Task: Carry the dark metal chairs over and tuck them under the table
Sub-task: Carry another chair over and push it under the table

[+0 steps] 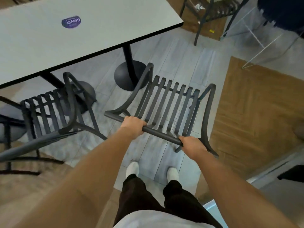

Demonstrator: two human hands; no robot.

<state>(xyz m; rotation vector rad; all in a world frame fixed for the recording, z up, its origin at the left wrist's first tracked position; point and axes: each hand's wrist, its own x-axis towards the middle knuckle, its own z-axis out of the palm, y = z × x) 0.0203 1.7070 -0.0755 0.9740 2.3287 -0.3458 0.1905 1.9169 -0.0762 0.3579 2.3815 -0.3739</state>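
A pale grey rectangular table (41, 46) with a black edge stands above a dark metal slatted chair with curved arms (171, 102), set just beside the table's corner, its round top rail gripped by the left hand (133, 127) and right hand (192, 146), fingers curled around it.

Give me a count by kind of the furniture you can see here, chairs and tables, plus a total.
Dark metal chairs: 3, the held chair gripped by the left hand and right hand, the chair at the table, the far chair
Tables: 1, the grey table
Total: 4
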